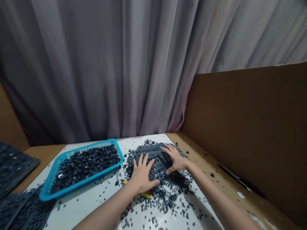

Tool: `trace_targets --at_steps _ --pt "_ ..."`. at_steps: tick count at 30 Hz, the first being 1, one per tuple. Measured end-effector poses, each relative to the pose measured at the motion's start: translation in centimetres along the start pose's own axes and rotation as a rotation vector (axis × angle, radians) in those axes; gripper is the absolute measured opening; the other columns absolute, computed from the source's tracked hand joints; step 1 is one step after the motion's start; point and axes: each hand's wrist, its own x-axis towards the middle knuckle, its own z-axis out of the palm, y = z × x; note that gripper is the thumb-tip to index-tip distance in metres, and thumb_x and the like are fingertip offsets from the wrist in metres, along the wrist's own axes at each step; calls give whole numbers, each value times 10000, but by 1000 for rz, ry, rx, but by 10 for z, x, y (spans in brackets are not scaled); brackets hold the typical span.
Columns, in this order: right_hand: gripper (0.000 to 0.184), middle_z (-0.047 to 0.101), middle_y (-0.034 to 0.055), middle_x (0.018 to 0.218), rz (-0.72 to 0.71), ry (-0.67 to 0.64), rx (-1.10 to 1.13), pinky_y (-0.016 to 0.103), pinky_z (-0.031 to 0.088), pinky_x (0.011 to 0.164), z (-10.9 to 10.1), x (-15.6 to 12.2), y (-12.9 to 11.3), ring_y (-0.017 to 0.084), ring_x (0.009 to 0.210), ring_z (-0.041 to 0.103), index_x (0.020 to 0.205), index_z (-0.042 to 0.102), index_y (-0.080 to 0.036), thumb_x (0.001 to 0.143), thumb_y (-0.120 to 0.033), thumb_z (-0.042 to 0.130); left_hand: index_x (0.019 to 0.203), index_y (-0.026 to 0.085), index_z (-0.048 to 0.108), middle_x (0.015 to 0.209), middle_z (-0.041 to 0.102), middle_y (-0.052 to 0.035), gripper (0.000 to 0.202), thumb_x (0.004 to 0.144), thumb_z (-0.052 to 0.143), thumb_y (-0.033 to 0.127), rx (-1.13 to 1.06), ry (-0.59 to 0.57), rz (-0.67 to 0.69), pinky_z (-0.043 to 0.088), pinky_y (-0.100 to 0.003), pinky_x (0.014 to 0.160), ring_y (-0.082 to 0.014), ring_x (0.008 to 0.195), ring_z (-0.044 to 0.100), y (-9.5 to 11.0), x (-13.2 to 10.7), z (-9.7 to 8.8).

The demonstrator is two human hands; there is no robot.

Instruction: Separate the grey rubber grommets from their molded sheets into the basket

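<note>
My left hand [142, 176] lies over the near left side of a heap of dark, perforated rubber-like sheets [157, 165], its fingers spread. At the heap's right side is my right hand [176, 159], with thumb and fingers wide apart. Both hands appear to touch the sheets, though the exact contact is hard to see. A yellow-handled tool [146, 195] with a dark tip is partly hidden under my left hand and wrist; its kind is unclear. Many small black round bits [165, 204] are scattered around the heap on the white table [90, 203].
A blue plastic basket [83, 180] full of small black ring-like pieces [86, 164] stands at the left. More dark sheets with rings [26, 210] lie at the lower left. A cardboard wall [249, 124] rises on the right, and grey curtains [103, 70] hang behind.
</note>
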Motion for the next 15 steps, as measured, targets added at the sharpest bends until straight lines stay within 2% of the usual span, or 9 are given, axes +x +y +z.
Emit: trace_targets --at_steps 2,3,5,7,10,13,15 --pt "1226 48 97 1521 -92 -166 10 570 -13 1052 8 11 3 386 1365 -7 1434 185 -288 394 -527 789 1432 262 216 1527 91 -135 1014 579 568 683 -23 -182 -5 -7 -702 986 -450 1355 -9 -7 5 5" --pt "1245 20 108 1521 -83 -223 19 596 -51 1034 12 16 7 388 1364 -43 1440 157 -274 398 -546 781 1439 251 185 1528 64 -139 1089 535 561 727 -24 -229 -20 -18 -719 968 -463 1348 -38 -11 8 6" --pt "1235 29 113 1518 -26 -265 43 607 -62 1027 20 24 16 378 1368 -42 1443 147 -258 420 -570 765 1445 256 140 1531 29 -125 1133 514 543 761 -21 -247 -27 15 -738 954 -474 1342 -43 -22 14 9" --pt "1184 93 110 1513 -23 -241 69 592 -20 1044 26 28 25 370 1371 23 1436 191 -254 446 -581 753 1441 284 154 1532 70 -110 1058 564 551 723 -14 -230 -13 111 -729 957 -477 1342 40 -29 19 9" --pt "1078 244 116 1478 -55 -133 86 529 100 1069 30 26 28 355 1348 180 1403 306 -246 478 -582 746 1406 295 282 1499 234 -117 830 680 610 525 13 -183 -23 279 -625 969 -441 1306 241 -31 26 7" --pt "924 349 119 1429 -57 -83 94 466 192 1060 28 25 23 329 1302 293 1367 379 -233 567 -552 715 1303 249 442 1373 422 -138 553 779 605 319 45 -133 -55 389 -496 939 -339 1199 426 -26 34 3" --pt "823 389 118 1404 -45 -76 106 445 230 1049 24 28 20 318 1277 338 1350 409 -225 630 -512 687 1217 202 501 1266 504 -113 383 847 546 294 66 -116 -77 435 -470 898 -263 1100 512 -23 43 -2"
